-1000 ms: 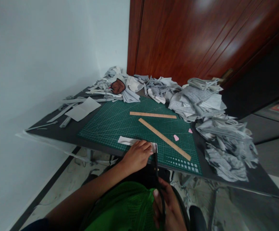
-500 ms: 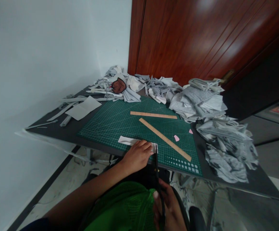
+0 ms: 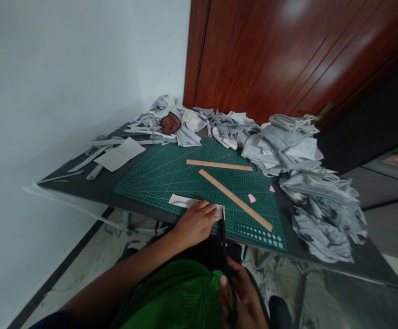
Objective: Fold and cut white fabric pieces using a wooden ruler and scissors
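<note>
Scissors (image 3: 225,249) meet a strip of white cloth (image 3: 185,201) at the near edge of a green cutting mat (image 3: 171,171), where a person seated at a dark table (image 3: 82,183) is at work. The left hand (image 3: 194,222) lies flat on the cloth, fingers spread and pressing it to the mat, gripping nothing. The right hand (image 3: 241,297), low in the frame beside a green mesh garment (image 3: 174,297), is closed around the scissors' dark handles, with the blades pointing up to the cloth's right end, just beside the left fingertips. Whether the blades are parted cannot be made out. Two wooden rulers (image 3: 235,199) lie further out on the mat, with two small pink scraps (image 3: 251,198) near them. Heaps of grey cloth (image 3: 288,151) crowd the table's far and right sides, and a sheet of paper (image 3: 118,154) rests to the left. The cut appears to be at its start; carrying it through would seem to call for steady pressure on the cloth and fingertips kept out of the blades' line.
</note>
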A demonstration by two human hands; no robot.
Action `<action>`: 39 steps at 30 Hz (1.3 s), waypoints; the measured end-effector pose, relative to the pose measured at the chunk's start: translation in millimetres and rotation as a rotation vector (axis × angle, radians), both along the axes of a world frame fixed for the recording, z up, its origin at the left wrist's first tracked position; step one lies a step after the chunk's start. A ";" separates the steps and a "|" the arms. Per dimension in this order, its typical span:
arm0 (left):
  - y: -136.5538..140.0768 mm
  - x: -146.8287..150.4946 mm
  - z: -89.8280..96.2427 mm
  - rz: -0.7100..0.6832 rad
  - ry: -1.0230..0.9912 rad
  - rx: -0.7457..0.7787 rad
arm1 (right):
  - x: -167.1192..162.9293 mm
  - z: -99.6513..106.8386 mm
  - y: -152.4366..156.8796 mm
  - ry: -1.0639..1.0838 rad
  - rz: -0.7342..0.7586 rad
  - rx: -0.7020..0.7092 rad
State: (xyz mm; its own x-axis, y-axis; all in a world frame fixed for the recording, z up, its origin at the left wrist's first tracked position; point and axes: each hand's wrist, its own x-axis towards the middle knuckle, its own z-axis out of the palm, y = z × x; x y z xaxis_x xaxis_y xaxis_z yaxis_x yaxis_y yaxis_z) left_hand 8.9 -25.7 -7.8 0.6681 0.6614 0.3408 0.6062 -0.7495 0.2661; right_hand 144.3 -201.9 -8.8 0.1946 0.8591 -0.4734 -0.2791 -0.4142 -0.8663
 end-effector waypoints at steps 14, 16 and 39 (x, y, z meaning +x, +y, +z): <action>0.8 -0.4 0.2 -0.004 -0.010 -0.013 | 6.7 -7.8 4.3 0.042 0.050 -0.020; 0.9 -0.4 0.9 -0.010 -0.013 -0.010 | 11.2 -10.5 7.6 0.051 0.057 -0.004; 0.6 -1.2 2.1 -0.007 -0.027 -0.032 | 12.3 4.9 29.6 -0.073 0.058 0.067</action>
State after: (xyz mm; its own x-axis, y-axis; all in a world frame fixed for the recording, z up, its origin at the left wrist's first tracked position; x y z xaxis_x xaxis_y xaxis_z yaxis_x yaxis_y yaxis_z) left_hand 7.7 -25.1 -5.7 0.6633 0.6678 0.3376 0.5932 -0.7443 0.3067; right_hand 156.7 -172.3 -3.9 0.1756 0.8991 -0.4009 -0.1915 -0.3683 -0.9098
